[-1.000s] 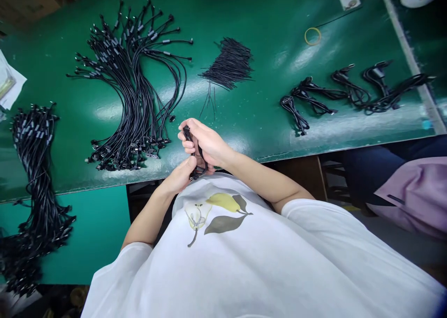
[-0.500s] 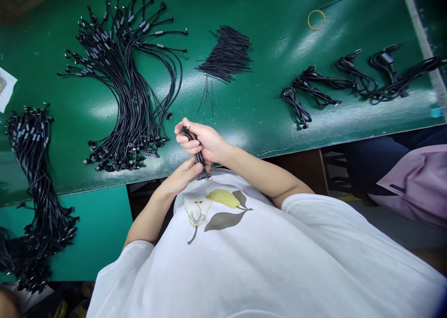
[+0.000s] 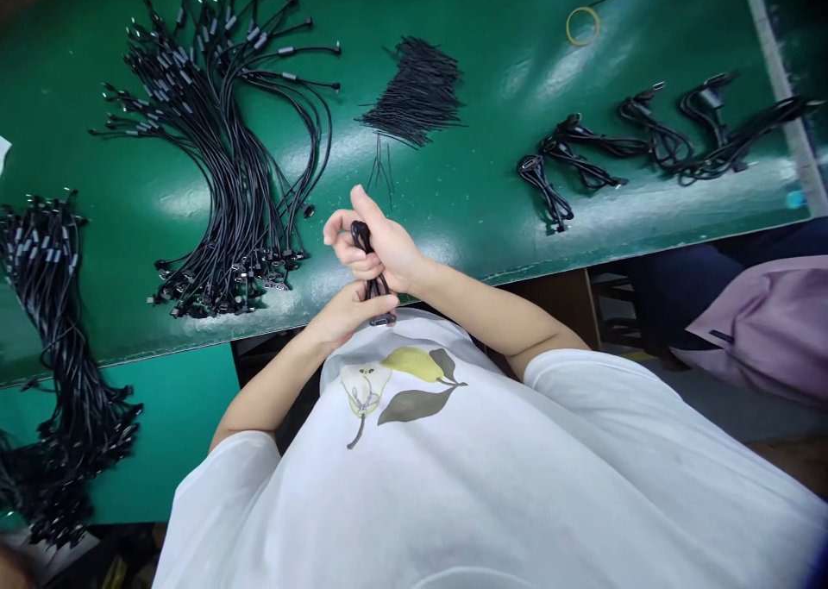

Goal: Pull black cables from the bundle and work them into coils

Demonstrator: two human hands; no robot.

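A folded black cable [image 3: 360,234] is between my hands, just over the table's front edge. My right hand [image 3: 383,248] wraps its fingers around the upper part of the bundle, with the thumb raised off it. Lower down, my left hand [image 3: 346,313] pinches the cable near its connector end [image 3: 383,320]. Beyond my hands lies a pile of short black twist ties [image 3: 417,93], with a few loose ones [image 3: 383,166] nearer to me. Whether a tie is around the held cable I cannot tell.
On the green table [image 3: 479,201], a large heap of straight black cables [image 3: 226,149] lies left of my hands. Another bunch of cables [image 3: 58,313] hangs over a lower green surface. Several bundled cables [image 3: 588,153] lie to the right. A yellow ring [image 3: 583,26] lies farther back.
My right thumb has lifted away from the cable and the right fingers have loosened slightly. The cable bundle now stands more upright. The view has shifted a little.
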